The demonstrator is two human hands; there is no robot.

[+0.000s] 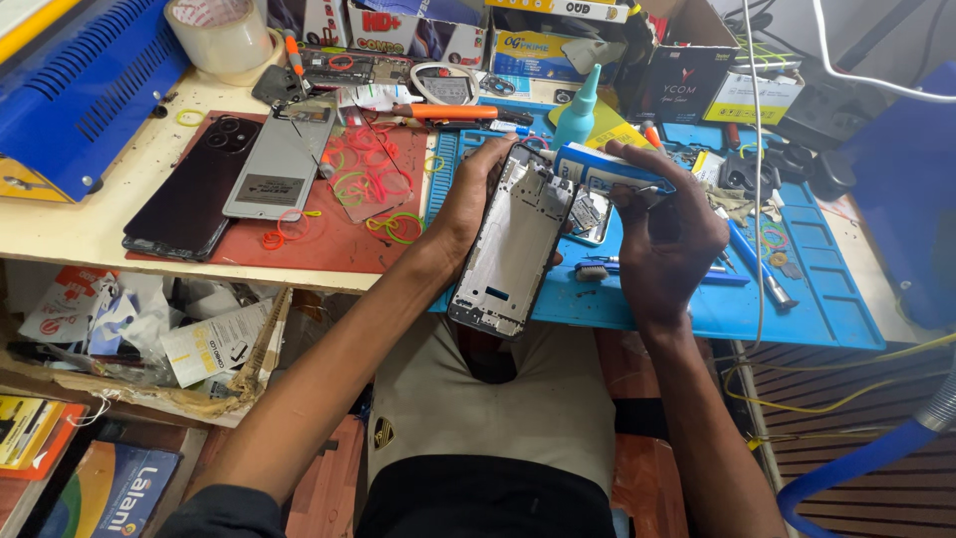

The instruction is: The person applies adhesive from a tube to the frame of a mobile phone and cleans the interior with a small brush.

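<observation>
Left hand point(468, 204) is wrapped round the top edge of an opened phone frame point(513, 244), fingers curled over it, holding it tilted up off the blue repair mat point(797, 299) with its lower end hanging out past the table point(90, 229) edge over the lap. Right hand point(662, 234) is closed around a small white-and-blue tube point(602, 169), squeezed between thumb and fingers with the nozzle end aimed at the frame's top corner. Looks risky to me: the frame is only gripped at one end, so a slip could drop it to the floor. Too hard a squeeze could flood whatever's in that tube over the bare inside of the frame. A small loose part point(588, 214) sits just beside the frame on the mat, easy to knock. Further out, a teal bottle point(578, 110) stands upright behind the hands, and rubber bands point(363, 174) plus a dark back cover point(194, 184) lie on the red mat point(329, 239) to the left, well apart.
</observation>
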